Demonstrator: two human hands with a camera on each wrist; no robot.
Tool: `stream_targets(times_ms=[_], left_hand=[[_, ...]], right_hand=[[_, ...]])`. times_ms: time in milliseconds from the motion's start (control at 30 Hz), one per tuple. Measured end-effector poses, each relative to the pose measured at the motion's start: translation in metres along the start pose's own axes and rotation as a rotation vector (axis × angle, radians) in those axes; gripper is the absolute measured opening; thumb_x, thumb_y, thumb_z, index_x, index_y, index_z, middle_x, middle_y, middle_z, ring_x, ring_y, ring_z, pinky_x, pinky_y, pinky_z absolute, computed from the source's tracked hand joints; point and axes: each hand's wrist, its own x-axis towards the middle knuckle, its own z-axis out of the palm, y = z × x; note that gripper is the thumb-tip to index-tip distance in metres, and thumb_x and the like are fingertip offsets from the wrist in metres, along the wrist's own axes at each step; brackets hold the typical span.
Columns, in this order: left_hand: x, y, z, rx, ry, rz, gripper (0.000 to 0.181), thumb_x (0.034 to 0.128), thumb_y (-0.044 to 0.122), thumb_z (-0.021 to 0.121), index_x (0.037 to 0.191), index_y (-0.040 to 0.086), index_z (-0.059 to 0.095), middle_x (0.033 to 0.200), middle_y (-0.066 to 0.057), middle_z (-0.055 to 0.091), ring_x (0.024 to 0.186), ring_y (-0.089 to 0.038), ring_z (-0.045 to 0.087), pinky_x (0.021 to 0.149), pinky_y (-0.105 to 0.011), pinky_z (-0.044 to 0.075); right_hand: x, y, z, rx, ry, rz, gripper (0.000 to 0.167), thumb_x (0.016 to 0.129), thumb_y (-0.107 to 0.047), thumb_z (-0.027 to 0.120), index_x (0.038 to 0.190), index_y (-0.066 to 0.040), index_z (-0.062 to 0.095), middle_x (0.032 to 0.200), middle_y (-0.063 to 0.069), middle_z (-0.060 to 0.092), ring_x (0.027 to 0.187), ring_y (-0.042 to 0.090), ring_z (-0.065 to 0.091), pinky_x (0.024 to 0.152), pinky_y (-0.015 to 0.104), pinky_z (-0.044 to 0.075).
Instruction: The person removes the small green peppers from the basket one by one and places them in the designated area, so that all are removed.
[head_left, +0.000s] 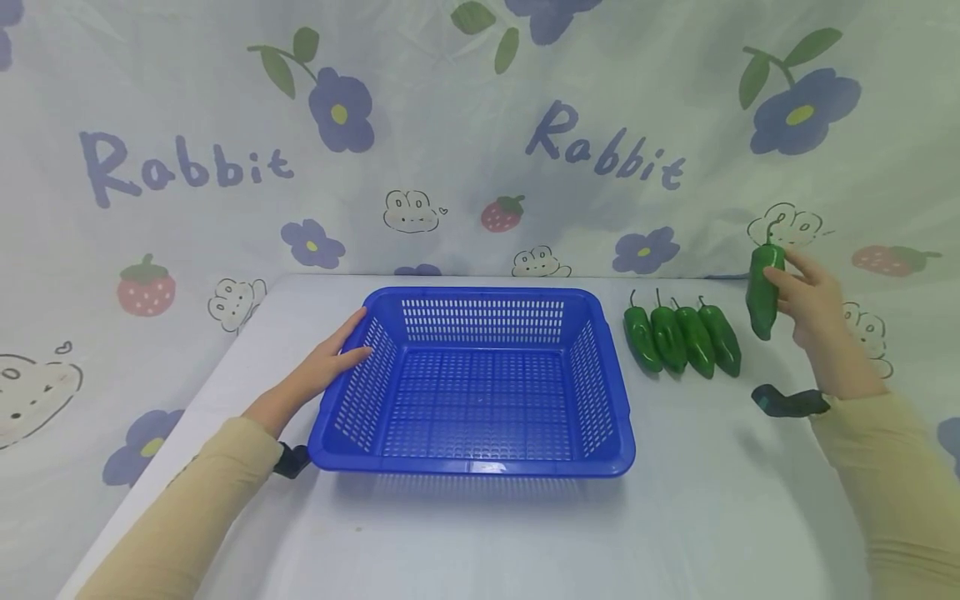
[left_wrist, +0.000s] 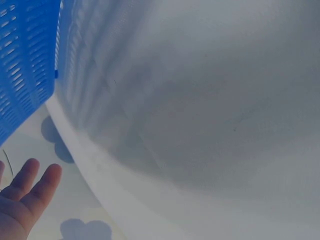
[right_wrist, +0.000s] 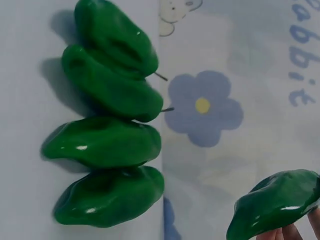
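My right hand [head_left: 813,300] pinches a green pepper [head_left: 763,292] by its middle and holds it upright, stem up, above the right part of the table. The same held pepper [right_wrist: 275,202] shows at the lower right of the right wrist view. Several more green peppers [head_left: 678,337] lie side by side in a row to the left of it. My left hand [head_left: 326,358] rests at the left rim of a blue plastic basket [head_left: 480,467], thumb over the edge. Only some left fingers [left_wrist: 42,190] show in the left wrist view, extended near the basket wall [left_wrist: 22,65].
Nothing lies inside the blue basket. Under everything is a white table [head_left: 480,550]. A cloth printed with rabbits, flowers and strawberries [head_left: 480,117] hangs behind it. Between the basket's right side and the pepper row is a narrow gap.
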Motion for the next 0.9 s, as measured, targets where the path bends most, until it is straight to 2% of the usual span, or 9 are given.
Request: stream_targets(times_ms=[133, 267, 333, 467, 600, 700, 767, 833, 900], left_hand=[[0.0, 0.0, 0.0, -0.004, -0.001, 0.004, 0.072, 0.093, 0.024, 0.044, 0.148, 0.013, -0.001, 0.149, -0.027, 0.007, 0.132, -0.052, 0.016, 0.1, -0.067, 0.02], [-0.001, -0.001, 0.0, -0.01, -0.002, 0.01, 0.073, 0.0928, 0.023, 0.044, 0.148, 0.012, -0.001, 0.149, -0.028, 0.007, 0.13, -0.053, 0.018, 0.099, -0.066, 0.023], [-0.001, -0.001, 0.0, -0.01, -0.003, 0.011, 0.072, 0.093, 0.023, 0.044, 0.148, 0.012, -0.001, 0.149, -0.028, 0.007, 0.13, -0.053, 0.018, 0.099, -0.066, 0.024], [0.0, -0.002, 0.0, -0.01, -0.004, 0.013, 0.072, 0.0931, 0.024, 0.044, 0.148, 0.013, -0.002, 0.149, -0.028, 0.007, 0.13, -0.053, 0.018, 0.099, -0.066, 0.024], [0.0, -0.003, 0.0, -0.015, -0.004, 0.016, 0.072, 0.093, 0.023, 0.044, 0.148, 0.013, -0.002, 0.149, -0.028, 0.007, 0.13, -0.053, 0.018, 0.099, -0.067, 0.023], [0.0, -0.003, 0.0, -0.018, -0.004, 0.016, 0.072, 0.093, 0.023, 0.044, 0.148, 0.013, -0.001, 0.149, -0.028, 0.007, 0.13, -0.053, 0.018, 0.099, -0.067, 0.023], [0.0, -0.004, 0.0, -0.018, -0.004, 0.015, 0.072, 0.0929, 0.024, 0.044, 0.148, 0.013, -0.001, 0.149, -0.028, 0.007, 0.13, -0.053, 0.018, 0.099, -0.067, 0.023], [0.001, -0.005, 0.0, -0.017, -0.002, 0.013, 0.072, 0.0931, 0.025, 0.044, 0.148, 0.013, -0.001, 0.149, -0.028, 0.007, 0.13, -0.053, 0.018, 0.099, -0.066, 0.023], [0.001, -0.005, 0.0, -0.017, -0.001, 0.012, 0.072, 0.0932, 0.026, 0.044, 0.148, 0.013, -0.001, 0.149, -0.028, 0.007, 0.13, -0.053, 0.018, 0.099, -0.066, 0.024]], right_hand=[[0.022, 0.023, -0.007, -0.117, 0.03, 0.005, 0.066, 0.08, -0.046, 0.064, 0.138, -0.04, 0.034, 0.138, -0.004, 0.045, 0.111, 0.015, 0.055, 0.103, 0.049, 0.034], [0.021, 0.031, -0.009, -0.208, 0.007, 0.006, 0.07, 0.08, -0.055, 0.059, 0.141, -0.041, 0.027, 0.148, 0.001, 0.031, 0.111, 0.012, 0.053, 0.102, 0.065, 0.019], [0.013, 0.031, -0.006, -0.227, 0.015, 0.011, 0.072, 0.08, -0.054, 0.059, 0.142, -0.037, 0.027, 0.148, 0.005, 0.03, 0.108, 0.01, 0.054, 0.103, 0.061, 0.025], [-0.012, 0.021, 0.002, -0.305, -0.031, 0.017, 0.074, 0.086, -0.05, 0.054, 0.147, -0.025, 0.019, 0.149, 0.02, 0.02, 0.127, 0.039, 0.038, 0.101, 0.06, 0.028], [-0.029, 0.018, 0.011, -0.388, -0.061, -0.012, 0.071, 0.091, -0.044, 0.047, 0.146, -0.012, 0.017, 0.146, 0.029, 0.021, 0.126, 0.048, 0.031, 0.098, 0.062, 0.031], [-0.031, 0.021, 0.014, -0.46, -0.051, -0.072, 0.065, 0.092, -0.036, 0.047, 0.143, -0.004, 0.022, 0.139, 0.032, 0.031, 0.115, 0.043, 0.041, 0.087, 0.039, 0.047], [-0.029, 0.025, 0.015, -0.507, -0.039, -0.1, 0.064, 0.092, -0.033, 0.049, 0.142, -0.001, 0.026, 0.134, 0.034, 0.036, 0.109, 0.04, 0.044, 0.074, 0.025, 0.045], [-0.027, 0.029, 0.016, -0.545, -0.038, -0.105, 0.063, 0.091, -0.032, 0.049, 0.14, 0.001, 0.027, 0.131, 0.036, 0.038, 0.108, 0.043, 0.046, 0.071, 0.027, 0.046], [-0.024, 0.032, 0.017, -0.579, -0.042, -0.089, 0.064, 0.091, -0.033, 0.049, 0.14, 0.003, 0.027, 0.13, 0.038, 0.038, 0.11, 0.048, 0.044, 0.078, 0.039, 0.05]])
